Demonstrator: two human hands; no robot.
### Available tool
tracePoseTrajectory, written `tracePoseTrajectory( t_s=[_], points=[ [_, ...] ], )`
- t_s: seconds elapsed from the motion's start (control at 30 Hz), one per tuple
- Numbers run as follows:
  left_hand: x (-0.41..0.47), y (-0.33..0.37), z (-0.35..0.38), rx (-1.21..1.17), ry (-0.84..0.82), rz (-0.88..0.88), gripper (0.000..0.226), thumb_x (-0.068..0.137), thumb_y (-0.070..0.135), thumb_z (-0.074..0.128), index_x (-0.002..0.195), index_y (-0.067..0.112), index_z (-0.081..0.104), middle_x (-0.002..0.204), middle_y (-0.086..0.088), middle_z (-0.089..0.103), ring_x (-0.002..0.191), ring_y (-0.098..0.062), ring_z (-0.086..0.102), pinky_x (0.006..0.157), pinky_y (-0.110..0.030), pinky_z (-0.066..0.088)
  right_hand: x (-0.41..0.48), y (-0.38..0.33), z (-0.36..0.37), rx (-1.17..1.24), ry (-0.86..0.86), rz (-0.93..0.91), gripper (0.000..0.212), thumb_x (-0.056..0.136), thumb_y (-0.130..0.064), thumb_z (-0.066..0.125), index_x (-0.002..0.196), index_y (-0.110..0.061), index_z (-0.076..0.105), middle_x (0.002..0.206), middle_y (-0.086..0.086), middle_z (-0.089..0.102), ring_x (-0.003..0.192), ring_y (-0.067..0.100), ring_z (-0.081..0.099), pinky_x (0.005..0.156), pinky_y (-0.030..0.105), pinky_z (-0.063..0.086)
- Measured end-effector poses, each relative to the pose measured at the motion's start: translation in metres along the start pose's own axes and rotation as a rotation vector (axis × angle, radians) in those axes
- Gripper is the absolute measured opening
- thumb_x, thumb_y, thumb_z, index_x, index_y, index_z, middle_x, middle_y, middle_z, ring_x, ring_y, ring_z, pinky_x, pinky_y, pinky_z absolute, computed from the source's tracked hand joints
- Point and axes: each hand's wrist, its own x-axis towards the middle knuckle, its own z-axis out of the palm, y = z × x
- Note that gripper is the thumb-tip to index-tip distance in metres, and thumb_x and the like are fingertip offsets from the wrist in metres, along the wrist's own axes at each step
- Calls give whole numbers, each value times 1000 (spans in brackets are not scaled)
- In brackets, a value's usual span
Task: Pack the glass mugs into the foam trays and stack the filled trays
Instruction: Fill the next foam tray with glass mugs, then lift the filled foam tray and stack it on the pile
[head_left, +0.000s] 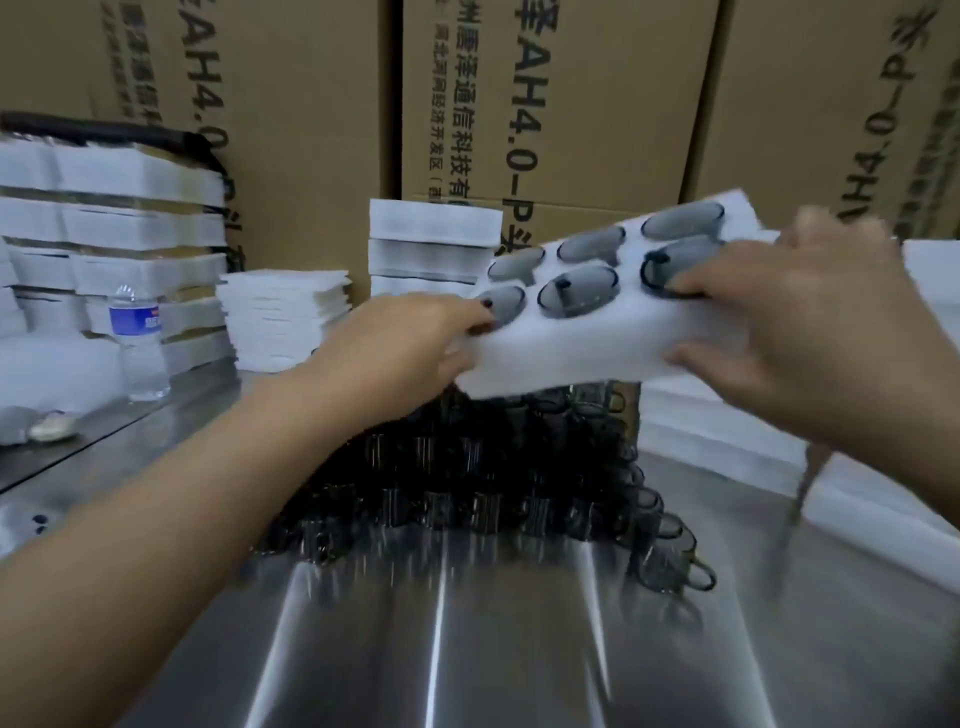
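Observation:
A white foam tray (582, 343) filled with several dark glass mugs hangs tilted in the air above the table, its right end higher. My left hand (410, 348) grips the tray's left end, fingers on top by the nearest mug. My right hand (800, 332) grips the right end, thumb under the front edge and fingers over a mug. Below the tray, a dense cluster of loose dark glass mugs (493, 488) stands on the steel table (467, 649); the farthest ones are hidden by the tray.
Stacks of filled foam trays (114, 228) rise at the left, smaller stacks (431, 244) and foam sheets (283, 317) behind centre. A water bottle (137, 343) stands at left. More white foam (727, 431) lies at right. Cardboard boxes (545, 104) wall the back.

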Motion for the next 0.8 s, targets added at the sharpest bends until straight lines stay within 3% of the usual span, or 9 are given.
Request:
tracePoseTrajectory(
  t_s=[0.13,0.27,0.37,0.47,0.6,0.73,0.8],
  points=[
    [95,-24,37,72,-68,3,30,98,28,50,128,25,51,117,-7,64,97,-29,59,67,-34,41,67,29,31,-178,-41,58,29,78,-26,70,106,-17,69,94,14,67,92,33,44,73,37,19],
    [156,-43,80,85,-194,27,30,99,27,48,129,23,50,119,-8,61,99,-28,55,69,-33,38,107,45,83,-337,-189,118,25,87,-27,57,112,-29,63,97,4,61,103,29,42,81,35,24],
    [184,-49,126,53,-382,73,35,100,22,43,134,23,47,128,-8,57,111,-29,54,88,-41,47,130,50,123,-459,-264,87,20,86,-23,52,101,-32,62,83,-6,50,90,21,34,80,33,24],
    [197,-59,161,-3,-537,34,46,97,14,42,143,20,37,140,-10,49,122,-30,49,101,-44,42,148,48,167,-561,-349,-6,20,87,-23,48,99,-32,61,93,-9,58,93,19,39,77,31,24],
    [198,-80,179,4,-547,0,40,97,20,42,136,15,48,136,-11,53,121,-30,50,100,-41,43,161,48,228,-534,-437,-9,23,89,-25,50,110,-28,59,107,-4,60,105,21,46,82,31,32],
    [187,-99,178,47,-525,-17,36,96,11,40,121,22,64,129,-3,60,115,-23,55,95,-38,46,152,54,285,-302,-532,197,23,89,-19,52,109,-23,61,87,-1,53,86,20,48,60,28,34],
    [181,-99,165,45,-471,-41,36,96,11,40,117,24,66,128,1,62,113,-20,55,92,-34,46,142,56,312,-186,-563,263,24,90,-22,55,113,-23,63,93,1,62,87,22,57,58,26,36]
  ],
)
